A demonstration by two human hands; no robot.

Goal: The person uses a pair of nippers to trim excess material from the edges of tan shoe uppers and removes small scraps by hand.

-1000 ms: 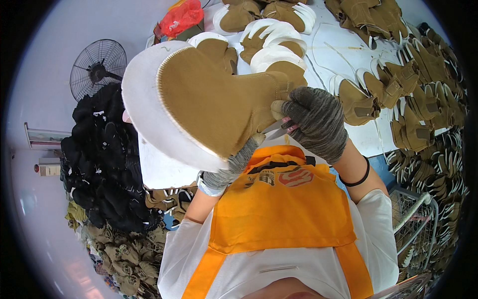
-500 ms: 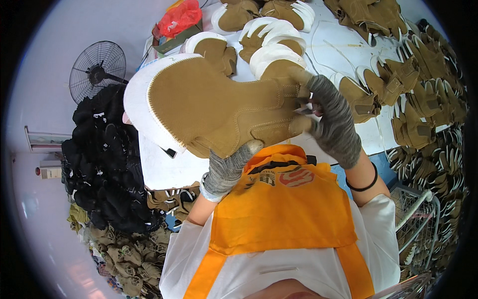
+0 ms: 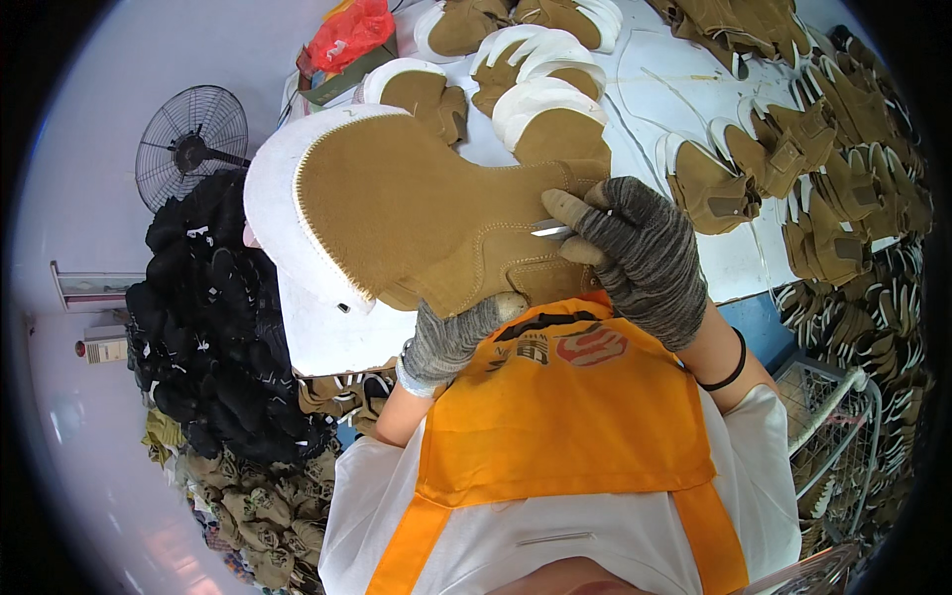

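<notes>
A brown suede shoe upper [image 3: 387,198] with a white toe piece [image 3: 273,188] joined by zigzag edge stitching is held up in front of my chest. My left hand [image 3: 451,342], in a grey glove with bare fingertips, is closed on the upper's lower edge. Over the stitched ankle part is my right hand [image 3: 640,258], gloved the same way. Its fingers are closed round what look like small thread snips [image 3: 551,232]; a bright metal tip sticks out toward the seam, and the rest is hidden in the palm.
Several similar uppers [image 3: 560,134] lie on the white table [image 3: 332,337], with more hanging or stacked at the right [image 3: 843,218]. Black shoes [image 3: 218,327] are heaped at the left below a fan [image 3: 190,154]. A wire cart [image 3: 833,436] stands at lower right.
My right hand has moved left and inward from the upper's right end onto its stitched part, and the metal tip now shows. My left hand and the upper have hardly moved.
</notes>
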